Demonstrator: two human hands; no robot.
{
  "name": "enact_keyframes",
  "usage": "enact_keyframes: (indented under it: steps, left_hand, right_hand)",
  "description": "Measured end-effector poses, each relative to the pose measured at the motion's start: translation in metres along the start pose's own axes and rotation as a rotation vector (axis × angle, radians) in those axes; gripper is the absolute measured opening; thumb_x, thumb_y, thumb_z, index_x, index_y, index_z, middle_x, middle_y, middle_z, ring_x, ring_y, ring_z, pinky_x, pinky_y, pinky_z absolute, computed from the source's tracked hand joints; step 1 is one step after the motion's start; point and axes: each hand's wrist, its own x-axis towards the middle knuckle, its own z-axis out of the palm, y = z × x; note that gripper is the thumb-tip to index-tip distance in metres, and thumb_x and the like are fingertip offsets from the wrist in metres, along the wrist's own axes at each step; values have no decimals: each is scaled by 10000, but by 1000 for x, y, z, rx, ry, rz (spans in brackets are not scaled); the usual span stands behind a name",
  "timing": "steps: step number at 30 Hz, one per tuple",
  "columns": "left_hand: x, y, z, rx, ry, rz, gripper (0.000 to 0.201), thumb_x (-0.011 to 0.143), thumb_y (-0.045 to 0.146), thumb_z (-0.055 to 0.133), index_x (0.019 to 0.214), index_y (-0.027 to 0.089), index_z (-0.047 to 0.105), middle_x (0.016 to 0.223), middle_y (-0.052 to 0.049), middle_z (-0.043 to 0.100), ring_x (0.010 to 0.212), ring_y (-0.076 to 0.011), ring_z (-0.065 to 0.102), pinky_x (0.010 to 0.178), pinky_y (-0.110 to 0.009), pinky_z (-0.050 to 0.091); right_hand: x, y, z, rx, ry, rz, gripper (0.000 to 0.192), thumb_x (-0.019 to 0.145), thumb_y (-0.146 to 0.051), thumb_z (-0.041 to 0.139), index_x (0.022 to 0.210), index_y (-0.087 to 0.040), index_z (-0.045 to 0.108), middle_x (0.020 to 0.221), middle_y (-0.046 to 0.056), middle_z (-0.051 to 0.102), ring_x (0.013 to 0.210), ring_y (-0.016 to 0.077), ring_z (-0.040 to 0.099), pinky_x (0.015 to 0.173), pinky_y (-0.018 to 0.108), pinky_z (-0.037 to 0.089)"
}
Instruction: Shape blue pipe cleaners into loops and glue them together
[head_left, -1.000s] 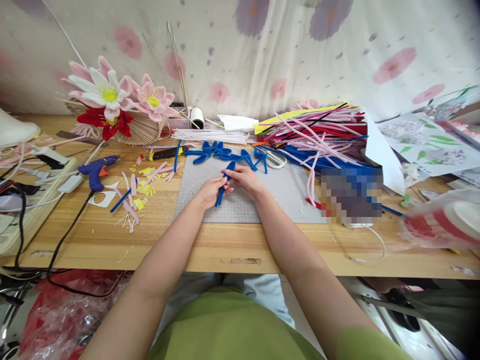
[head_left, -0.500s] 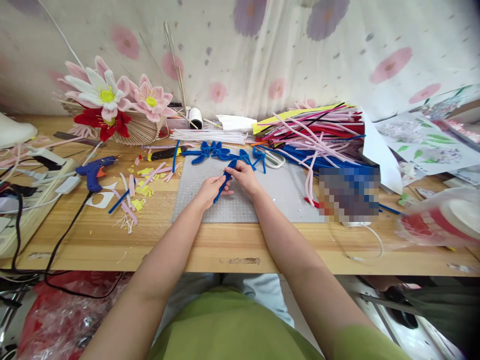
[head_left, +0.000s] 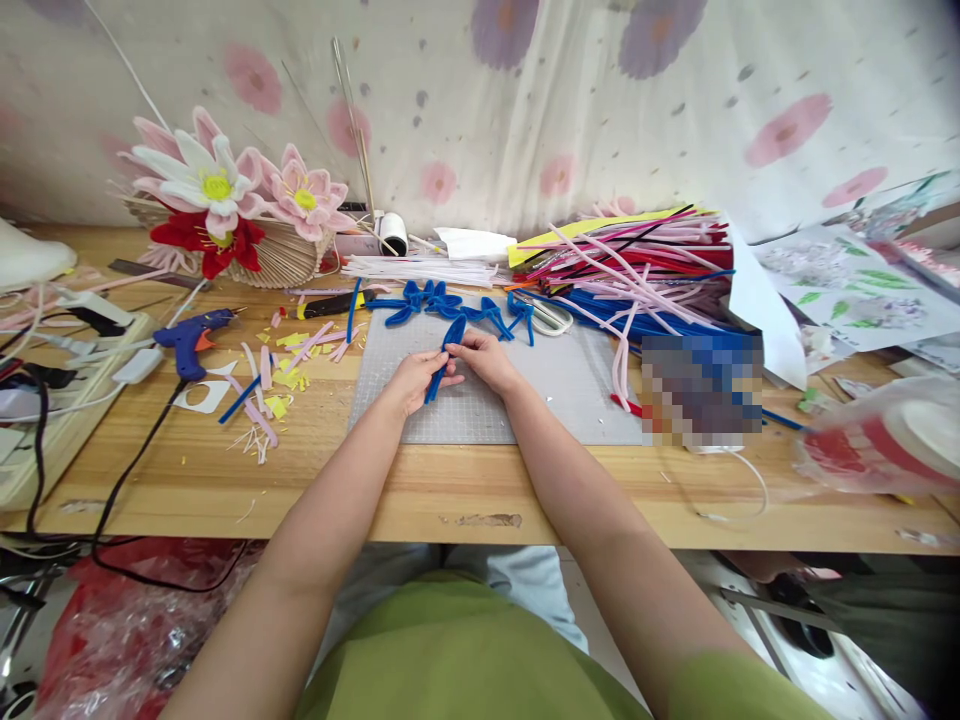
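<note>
A blue pipe-cleaner petal (head_left: 455,332), folded into a narrow leaf shape with its loose ends hanging down, is pinched between both hands above the grey cutting mat (head_left: 480,425). My left hand (head_left: 414,382) grips its lower part from the left side. From the right, my right hand (head_left: 486,362) has thumb and finger closed on its middle, the other fingers partly curled below. Just beyond the hands, several finished blue pipe-cleaner pieces (head_left: 429,302) lie in a row along the mat's far edge.
A blue glue gun (head_left: 191,342) and cut scraps (head_left: 262,390) lie left. Behind stand fuzzy flowers (head_left: 217,190) and a white spool (head_left: 393,234). Bundled pipe cleaners (head_left: 637,255) and scissors (head_left: 551,318) are right of centre. A bagged cup (head_left: 885,435) sits far right.
The blue petal has turned more upright, its rounded tip showing more clearly above the fingers. Both hands keep hold of it, with small finger shifts.
</note>
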Motion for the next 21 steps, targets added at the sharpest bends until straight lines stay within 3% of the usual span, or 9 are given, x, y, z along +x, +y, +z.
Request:
enact_keyframes:
  steps: [4, 9, 12, 17, 21]
  left_hand:
    - [0, 1, 1, 32, 60, -43, 89, 783, 81, 572, 718, 62, 629, 670, -58, 634, 582, -93, 608, 636, -262, 552]
    - [0, 6, 0, 69, 41, -109, 116, 783, 106, 582, 687, 69, 637, 591, -46, 626, 529, -88, 599, 560, -212, 529]
    - [-1, 9, -1, 72, 21, -144, 117, 779, 112, 586, 680, 77, 637, 555, -45, 616, 496, -93, 591, 526, -209, 519]
    - [-1, 9, -1, 56, 29, -107, 121, 782, 125, 586, 675, 88, 628, 525, -29, 600, 472, -81, 573, 501, -191, 502]
    - [0, 6, -2, 37, -7, -98, 130, 801, 140, 570, 699, 83, 627, 546, -28, 608, 491, -79, 577, 535, -202, 512]
  right_hand:
    - [1, -2, 1, -47, 107, -45, 410, 623, -513, 645, 477, -181, 454, 588, -32, 404, 595, 96, 385, 605, 258, 340]
    - [-3, -7, 2, 43, 104, -18, 393, 622, -512, 650, 530, -184, 453, 573, -45, 381, 571, 86, 350, 556, 242, 306]
    - [-4, -6, 2, 198, 32, 111, 397, 596, -527, 669, 577, -185, 469, 533, -61, 363, 502, 67, 294, 479, 228, 238]
    - [-5, -5, 4, 443, -201, 293, 400, 594, -532, 679, 674, -157, 561, 512, -60, 433, 425, 37, 274, 417, 206, 162]
    - [-4, -6, 6, 484, -155, 315, 390, 557, -495, 720, 621, -153, 546, 492, -59, 459, 405, 28, 310, 393, 192, 187]
